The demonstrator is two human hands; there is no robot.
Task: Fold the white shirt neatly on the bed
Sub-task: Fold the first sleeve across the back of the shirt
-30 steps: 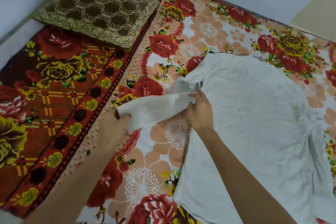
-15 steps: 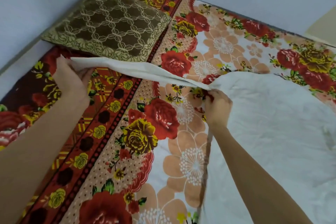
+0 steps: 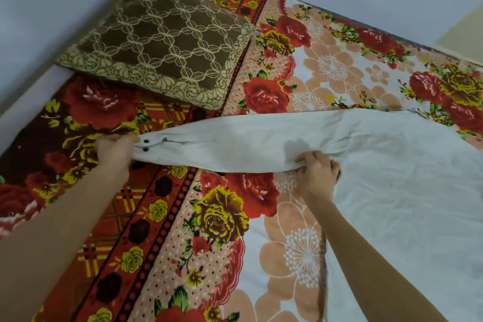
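The bed (image 3: 326, 65), spread with a floral sheet, fills the frame, and the white shirt (image 3: 405, 204) is laid across its right half. One sleeve (image 3: 235, 144) is stretched leftward at mid-frame. Its cuff is pinched by the left hand (image 3: 115, 150), fingers closed; the armpit end is gripped by the right hand (image 3: 317, 172). The sleeve is best kept taut and level, so that it is laid flat without creases before being folded across the body.

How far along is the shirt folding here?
Early. Done: the shirt body lies spread on the bed. In hand: the left hand holds the cuff, the right hand grips the sleeve near the shoulder, stretched out. Left: every fold.
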